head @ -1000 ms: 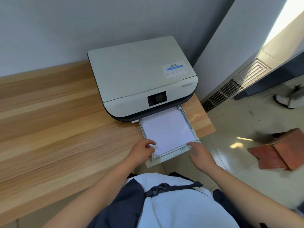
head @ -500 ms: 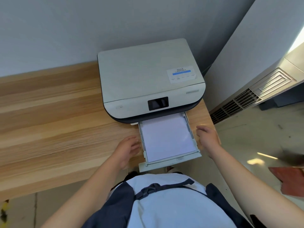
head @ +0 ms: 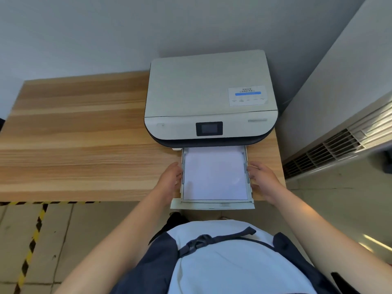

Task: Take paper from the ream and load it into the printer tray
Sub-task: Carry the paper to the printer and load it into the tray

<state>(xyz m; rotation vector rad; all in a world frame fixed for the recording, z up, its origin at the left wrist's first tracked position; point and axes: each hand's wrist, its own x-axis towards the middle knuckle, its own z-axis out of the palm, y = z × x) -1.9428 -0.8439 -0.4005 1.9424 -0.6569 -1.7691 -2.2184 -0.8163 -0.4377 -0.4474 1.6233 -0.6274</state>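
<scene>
Presently, wooden desk (head: 84, 134) fills left + centre of frame, butted against grey wall at top. Printer (head: 210, 96), pale top w/ dark base, sits on desk's right end, centre-right of frame; small dark screen (head: 209, 128) on its front face, white label w/ blue bar (head: 247, 95) on lid's right side. Paper tray (head: 212, 205) pulled out below printer, its front lip overhanging desk's near edge. Paper (head: 215, 177), white stack, lies flat inside tray, far end running under printer body. Left hand (head: 169, 181) flat against tray's left wall, fingers loosely curled, touching the wall, not clenched. Right hand (head: 262, 177) against tray's right wall, likewise touching. Neither hand holds paper. Ream: not in frame. Vent grille (head: 331, 151) at right, yellow-black floor tape (head: 31, 245) lower left.
</scene>
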